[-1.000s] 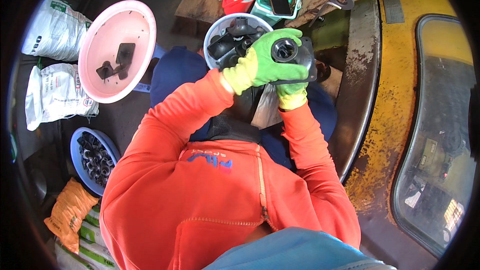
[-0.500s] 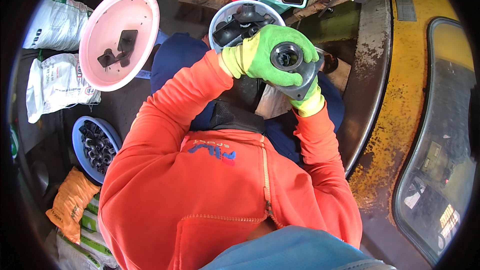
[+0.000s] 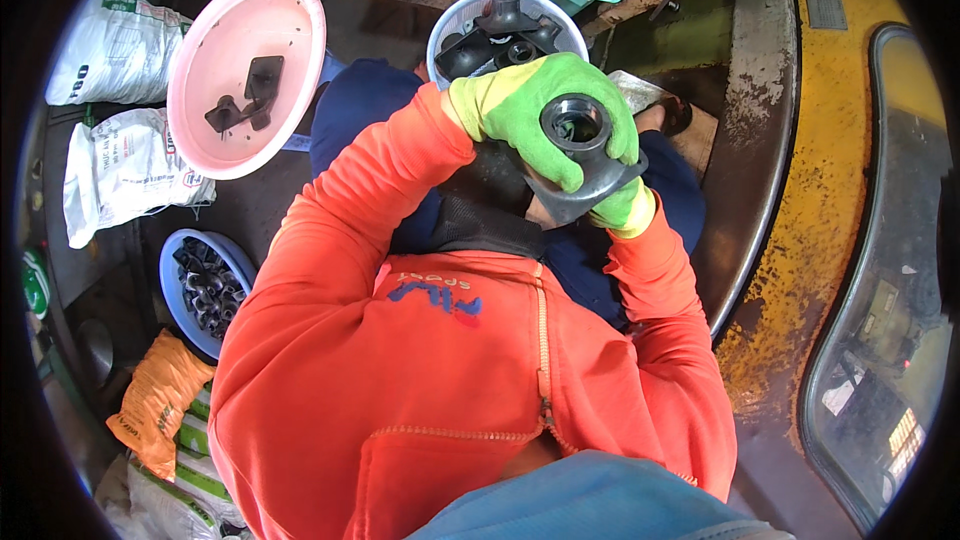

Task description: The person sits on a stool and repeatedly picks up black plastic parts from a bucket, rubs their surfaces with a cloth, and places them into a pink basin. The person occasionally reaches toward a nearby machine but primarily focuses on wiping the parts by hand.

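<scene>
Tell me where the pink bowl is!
In the head view, the pink bowl is at the upper left, between the white bags and a trouser leg.

Flanged part point(image 3: 590, 188) — smooth plastic; sweatshirt point(image 3: 450, 380) — matt cloth

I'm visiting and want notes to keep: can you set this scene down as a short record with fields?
left hand: gloved, gripping black part around its round collar
right hand: gloved, mostly hidden behind the part
pink basin: a few black pieces, at left
blue basin: many black pieces, lower left
pale basket: more black pieces, beyond the hands
</scene>
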Motion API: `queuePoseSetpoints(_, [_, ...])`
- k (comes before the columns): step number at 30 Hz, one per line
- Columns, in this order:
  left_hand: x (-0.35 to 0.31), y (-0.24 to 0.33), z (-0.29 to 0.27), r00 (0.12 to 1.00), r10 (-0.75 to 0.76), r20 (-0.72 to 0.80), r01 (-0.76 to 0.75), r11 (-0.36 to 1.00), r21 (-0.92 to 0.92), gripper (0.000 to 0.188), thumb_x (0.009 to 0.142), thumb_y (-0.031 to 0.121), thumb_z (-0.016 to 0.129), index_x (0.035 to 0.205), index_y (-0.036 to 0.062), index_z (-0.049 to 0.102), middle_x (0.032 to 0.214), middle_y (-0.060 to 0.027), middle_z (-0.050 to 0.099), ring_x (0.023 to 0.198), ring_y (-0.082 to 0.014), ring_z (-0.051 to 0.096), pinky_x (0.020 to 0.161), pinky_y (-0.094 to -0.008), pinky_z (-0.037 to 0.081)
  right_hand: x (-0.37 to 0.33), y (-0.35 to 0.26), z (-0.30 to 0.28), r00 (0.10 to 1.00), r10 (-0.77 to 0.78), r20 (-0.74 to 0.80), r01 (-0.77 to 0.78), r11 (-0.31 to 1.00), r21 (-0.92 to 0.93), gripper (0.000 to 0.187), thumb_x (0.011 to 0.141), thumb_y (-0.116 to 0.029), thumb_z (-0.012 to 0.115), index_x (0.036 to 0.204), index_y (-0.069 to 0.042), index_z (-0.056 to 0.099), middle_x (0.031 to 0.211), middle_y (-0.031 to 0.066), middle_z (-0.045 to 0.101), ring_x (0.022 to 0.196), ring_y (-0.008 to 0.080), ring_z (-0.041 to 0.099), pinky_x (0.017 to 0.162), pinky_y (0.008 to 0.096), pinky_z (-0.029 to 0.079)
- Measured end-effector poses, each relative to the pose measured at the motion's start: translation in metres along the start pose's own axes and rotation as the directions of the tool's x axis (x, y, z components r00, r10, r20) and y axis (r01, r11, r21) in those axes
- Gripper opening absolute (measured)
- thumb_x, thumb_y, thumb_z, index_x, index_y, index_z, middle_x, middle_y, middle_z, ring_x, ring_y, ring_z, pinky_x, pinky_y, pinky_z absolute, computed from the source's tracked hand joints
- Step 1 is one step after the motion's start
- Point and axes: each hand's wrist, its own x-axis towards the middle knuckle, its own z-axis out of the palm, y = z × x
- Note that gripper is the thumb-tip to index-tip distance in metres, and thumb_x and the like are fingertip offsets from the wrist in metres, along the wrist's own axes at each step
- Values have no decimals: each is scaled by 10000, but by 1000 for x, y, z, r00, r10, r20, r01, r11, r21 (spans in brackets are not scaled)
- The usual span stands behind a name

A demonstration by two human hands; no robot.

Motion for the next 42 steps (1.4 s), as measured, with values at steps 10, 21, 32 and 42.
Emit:
queuePoseSetpoints(10, [13, 11, -18, 994, -8, 113, -5, 993, 114, 647, 618, 282, 808, 1184, 25, 625, 1301, -147, 577, 1259, -287, 506, 1083, -419, 352, 26, -2, -8, 981, 21, -193, -1, 995, 103, 509, 794, -145, 755, 1255, -45, 562, 1205, 118, 606, 1109, 258, 592, 920, 372, 482])
queuePoseSetpoints(21, [6, -21, 21, 795, 308, -523, 125, 760, 638, 478, 648, 244, 861, 1054, 84, 665, 1181, -88, 653, 1159, -305, 585, 984, -417, 474, 46, 12, 5, 768, 77, -636, -92, 996, 9, 254, 846, -236, 634, 969, -15, 662, 878, 68, 676, 799, 187, 670, 660, 287, 506])
queuePoseSetpoints(32, [-1, 5, 4, 960, 147, -239, -53, 931, 360, 434, 670, 149, 819, 1053, 57, 635, 1180, -135, 654, 1110, -323, 600, 987, -439, 452, 29, -4, -19, 972, -196, -129, 124, 896, -426, 458, 690, -275, 778, 1094, -96, 655, 1053, 81, 665, 940, 269, 663, 770, 367, 530])
queuePoseSetpoints(42, [3, -2, 8, 976, 127, 175, -115, 990, -80, 438, 593, 195, 838, 975, 48, 679, 1059, -113, 708, 1072, -318, 624, 1024, -446, 415, -3, -14, 1, 957, 240, 161, -287, 855, 432, 612, 812, -284, 745, 1330, -71, 497, 1240, 70, 578, 1170, 172, 542, 978, 339, 446])
